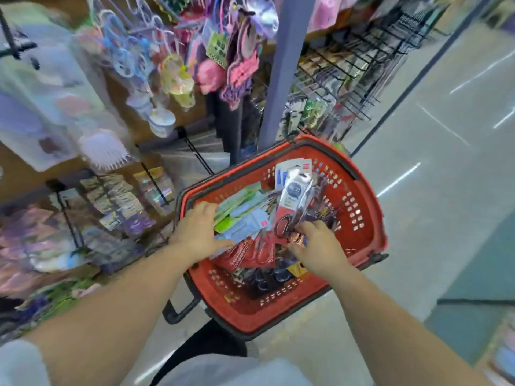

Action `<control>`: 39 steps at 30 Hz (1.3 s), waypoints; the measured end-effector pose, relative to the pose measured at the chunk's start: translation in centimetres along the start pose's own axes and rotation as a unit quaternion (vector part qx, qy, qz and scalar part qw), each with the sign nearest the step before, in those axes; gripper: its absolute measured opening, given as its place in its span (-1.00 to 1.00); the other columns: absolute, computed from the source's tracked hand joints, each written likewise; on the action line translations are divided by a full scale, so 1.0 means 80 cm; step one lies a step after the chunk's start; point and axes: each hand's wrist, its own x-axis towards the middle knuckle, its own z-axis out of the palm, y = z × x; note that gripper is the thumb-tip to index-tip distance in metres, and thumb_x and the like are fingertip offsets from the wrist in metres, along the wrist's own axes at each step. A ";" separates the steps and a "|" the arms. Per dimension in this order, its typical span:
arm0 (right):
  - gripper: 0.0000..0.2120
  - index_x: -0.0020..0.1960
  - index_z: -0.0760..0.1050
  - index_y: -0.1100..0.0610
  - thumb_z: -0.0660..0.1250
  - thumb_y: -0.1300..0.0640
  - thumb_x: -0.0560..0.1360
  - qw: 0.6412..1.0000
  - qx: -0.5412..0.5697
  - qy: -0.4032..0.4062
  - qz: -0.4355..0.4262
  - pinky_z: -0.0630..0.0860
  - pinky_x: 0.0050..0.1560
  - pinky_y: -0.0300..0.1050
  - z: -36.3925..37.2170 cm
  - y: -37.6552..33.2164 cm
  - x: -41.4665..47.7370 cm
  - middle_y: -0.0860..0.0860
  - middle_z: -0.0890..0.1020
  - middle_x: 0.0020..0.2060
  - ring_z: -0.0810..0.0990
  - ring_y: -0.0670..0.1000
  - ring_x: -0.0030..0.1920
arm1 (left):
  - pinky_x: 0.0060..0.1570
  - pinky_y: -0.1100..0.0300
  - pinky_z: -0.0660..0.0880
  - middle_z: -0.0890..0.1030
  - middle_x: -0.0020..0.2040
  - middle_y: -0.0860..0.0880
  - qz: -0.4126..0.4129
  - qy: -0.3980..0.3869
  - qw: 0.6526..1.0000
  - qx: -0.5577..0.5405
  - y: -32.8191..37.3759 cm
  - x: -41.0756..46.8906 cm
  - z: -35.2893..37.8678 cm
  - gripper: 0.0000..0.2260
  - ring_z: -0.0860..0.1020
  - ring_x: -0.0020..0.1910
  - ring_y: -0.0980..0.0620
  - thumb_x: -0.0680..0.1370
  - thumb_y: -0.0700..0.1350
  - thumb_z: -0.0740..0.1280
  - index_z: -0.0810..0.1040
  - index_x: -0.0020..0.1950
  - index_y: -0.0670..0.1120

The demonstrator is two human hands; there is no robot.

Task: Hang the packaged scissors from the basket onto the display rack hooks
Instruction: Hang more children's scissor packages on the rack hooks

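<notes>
- A red basket (366,192) stands on the pale floor (418,224), just right of a display rack and in front of the person.
- The basket holds a loose heap of carded packs. Green and light blue packs (239,211) lie on its left side, and red scissors packs (250,256) lie in the middle.
- More packs with dark handles (269,277) lie at the near end.
- The right hand (320,246) reaches into the middle of the basket. Its grip is grasping the near end of one scissors pack (294,200), with the fingers curled round the end that shows the scissors' handles.
- That pack has a white top and a red lower part. It is tilted up out of the heap, its far end pointing toward the far wall of the basket.
- The left hand (199,232) lies on the green and light blue packs at the left rim. Its grip is released, with the fingers spread flat and the thumb stretched out over the packs.
- To the left of the basket, black rack hooks (156,186) carry small, blurred packets.
- Higher up on the left hang a white brush (103,151) and pink goods (242,68).
- A grey-blue post (284,65) rises behind the far end of the basket.
- A black wire rack (351,62) with more hanging packs stands to the right of the post.
</notes>
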 end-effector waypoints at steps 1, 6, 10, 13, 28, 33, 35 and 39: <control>-0.45 0.47 0.44 0.07 0.46 -0.11 0.57 1.000 0.008 -0.007 0.003 0.48 0.31 0.08 0.002 0.001 0.009 0.11 0.44 0.36 0.49 0.22 0.33 | 0.44 -0.04 0.41 0.34 0.54 -0.09 -0.003 -0.014 1.000 -0.005 -0.003 0.019 0.006 -0.02 0.38 0.49 -0.16 0.38 0.29 0.60 0.26 0.63 -0.09; -0.38 0.54 0.37 -0.04 0.48 -0.10 0.55 0.998 0.041 -0.017 0.036 0.52 0.32 0.09 0.009 0.005 0.043 0.04 0.40 0.41 0.48 0.16 0.37 | 0.48 -0.11 0.38 0.23 0.63 -0.10 0.010 -0.097 0.995 0.008 -0.004 0.088 0.037 0.17 0.32 0.55 -0.20 0.27 0.35 0.63 0.13 0.68 -0.07; -0.42 0.51 0.37 -0.12 0.49 -0.04 0.55 0.997 0.065 -0.015 0.033 0.57 0.18 0.02 0.021 0.012 0.052 0.02 0.40 0.35 0.59 0.10 0.17 | 0.49 -0.13 0.34 0.14 0.67 -0.12 0.001 -0.108 0.992 0.064 0.004 0.111 0.062 0.26 0.23 0.60 -0.21 0.26 0.44 0.57 -0.01 0.71 -0.07; -0.45 0.48 0.37 -0.19 0.48 -0.02 0.56 0.995 0.097 -0.017 0.028 0.50 0.10 -0.12 0.029 0.015 0.053 -0.02 0.39 0.34 0.52 -0.08 -0.05 | 0.51 -0.12 0.31 0.18 0.64 -0.12 -0.021 -0.061 0.995 0.079 0.010 0.118 0.072 0.19 0.24 0.57 -0.20 0.30 0.45 0.51 0.03 0.70 -0.08; -0.53 0.42 0.40 -0.17 0.46 -0.04 0.57 0.989 0.148 -0.017 0.025 0.55 0.18 0.04 0.046 0.012 0.069 -0.04 0.42 0.25 0.61 0.09 0.08 | 0.33 -0.09 0.48 0.57 0.34 -0.24 -0.069 -0.065 0.995 0.012 -0.010 0.158 0.082 -0.39 0.53 0.33 -0.27 0.55 0.07 0.51 0.43 0.50 -0.17; -0.53 0.41 0.41 -0.16 0.47 -0.01 0.57 0.987 0.159 -0.007 0.034 0.52 0.17 -0.05 0.049 0.005 0.069 -0.03 0.43 0.23 0.59 0.05 0.07 | 0.25 -0.11 0.52 0.49 0.39 -0.29 -0.064 -0.091 0.992 0.056 -0.002 0.165 0.084 -0.46 0.53 0.32 -0.30 0.63 0.00 0.42 0.38 0.52 -0.20; -0.54 0.41 0.41 -0.15 0.47 -0.02 0.57 0.986 0.163 -0.005 0.042 0.50 0.15 -0.08 0.048 0.002 0.066 -0.04 0.43 0.23 0.57 0.01 0.05 | 0.24 -0.12 0.51 0.50 0.38 -0.31 -0.059 -0.090 0.992 0.060 -0.001 0.165 0.084 -0.56 0.53 0.32 -0.32 0.67 -0.06 0.34 0.39 0.48 -0.24; -0.56 0.41 0.42 -0.14 0.45 -0.04 0.58 0.984 0.166 -0.024 0.061 0.44 0.11 -0.13 0.043 0.003 0.060 -0.04 0.42 0.23 0.51 -0.06 0.01 | 0.18 -0.13 0.51 0.55 0.31 -0.32 -0.030 -0.085 0.994 0.069 -0.001 0.163 0.073 -0.64 0.55 0.27 -0.34 0.68 -0.13 0.26 0.39 0.44 -0.26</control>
